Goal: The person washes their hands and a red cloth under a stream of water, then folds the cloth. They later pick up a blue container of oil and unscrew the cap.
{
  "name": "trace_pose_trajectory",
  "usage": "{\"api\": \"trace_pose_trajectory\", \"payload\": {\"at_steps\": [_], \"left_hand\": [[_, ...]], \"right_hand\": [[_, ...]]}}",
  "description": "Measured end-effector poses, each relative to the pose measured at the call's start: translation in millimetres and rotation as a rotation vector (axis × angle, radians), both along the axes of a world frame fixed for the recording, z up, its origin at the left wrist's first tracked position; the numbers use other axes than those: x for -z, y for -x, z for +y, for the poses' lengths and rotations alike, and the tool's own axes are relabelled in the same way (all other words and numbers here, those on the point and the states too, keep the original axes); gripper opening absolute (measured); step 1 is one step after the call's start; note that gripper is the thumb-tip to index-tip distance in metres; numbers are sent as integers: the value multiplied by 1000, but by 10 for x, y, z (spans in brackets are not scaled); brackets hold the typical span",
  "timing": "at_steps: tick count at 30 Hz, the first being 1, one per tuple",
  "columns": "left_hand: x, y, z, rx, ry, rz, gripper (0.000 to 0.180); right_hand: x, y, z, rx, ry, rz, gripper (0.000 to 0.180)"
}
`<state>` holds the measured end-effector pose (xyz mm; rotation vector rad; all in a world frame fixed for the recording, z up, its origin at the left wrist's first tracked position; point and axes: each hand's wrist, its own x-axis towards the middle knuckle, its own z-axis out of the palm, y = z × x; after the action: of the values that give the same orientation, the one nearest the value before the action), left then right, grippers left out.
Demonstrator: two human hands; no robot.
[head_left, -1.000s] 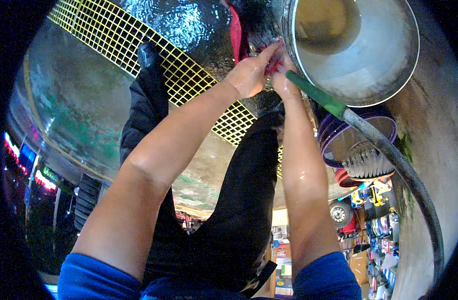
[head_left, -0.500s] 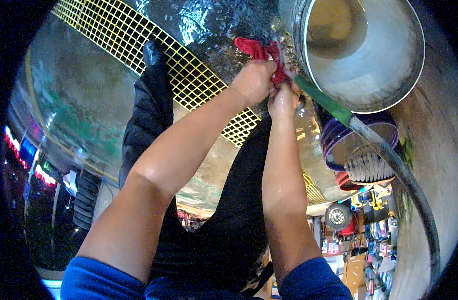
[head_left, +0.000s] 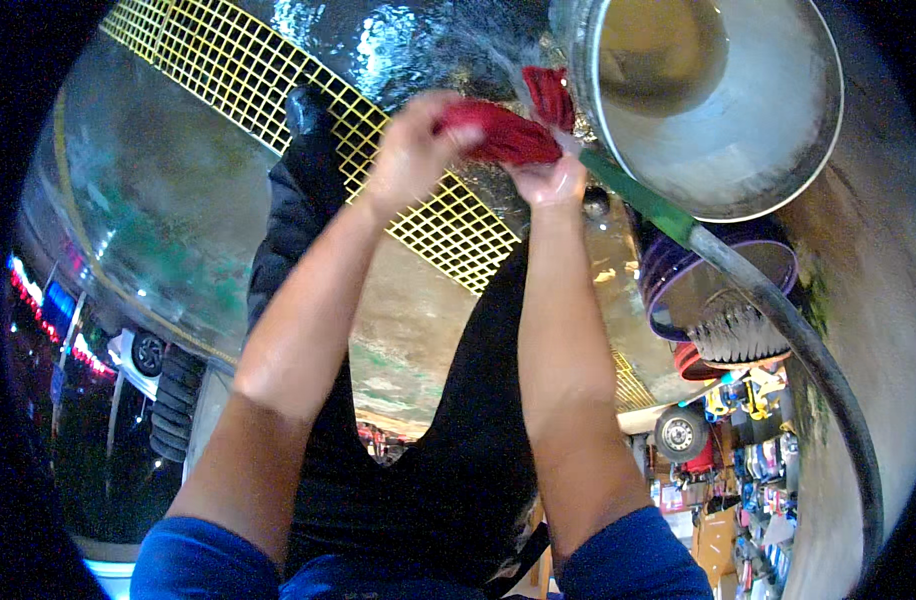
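Between my two hands stretches a wet red cloth. One end of it is gripped in my left hand, blurred by motion, above the yellow grating. My right hand holds the cloth's other side, palm turned up, with some fingers hidden by the cloth. Right beside that hand is the green end of a hose, and water sprays past the cloth onto the wet floor beyond. A loose flap of the cloth hangs up and away near the large pale bucket.
The large bucket with murky water stands at the right. Below it are a purple-rimmed bucket and a grey-bristled brush. The grey hose curves down the right side. Yellow grating crosses the wet floor under my arms.
My left hand has moved left, drawing the bunched red cloth out between my hands. My right hand has stayed near the hose end and turned its palm upward.
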<state>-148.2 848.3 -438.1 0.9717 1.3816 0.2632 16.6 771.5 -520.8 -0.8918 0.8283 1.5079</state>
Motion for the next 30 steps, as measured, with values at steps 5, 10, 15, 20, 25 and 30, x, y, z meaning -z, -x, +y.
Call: {"api": "trace_pose_trajectory", "payload": {"at_steps": [5,10,15,20,25,30], "left_hand": [[774,-4,-3,-500,795,-760,66],[335,-468,-183,-496,931,-898,55],[459,-573,-135,28,580,-275,32],[942,-814,-192,476,250,479,31],[946,-856,23,79,316,287,43],[743,-580,0,-392,981,-932,47]], "right_hand": [[-809,314,-69,87,-173,358,50],[-1012,258,-528,-90,-125,319,63],[-1062,34,-150,-1192,47,-219,33],[-574,236,-48,-1656,25,-928,43],[-400,93,-95,-894,48,-231,30],[-744,-199,-226,-349,-12,378,34]]}}
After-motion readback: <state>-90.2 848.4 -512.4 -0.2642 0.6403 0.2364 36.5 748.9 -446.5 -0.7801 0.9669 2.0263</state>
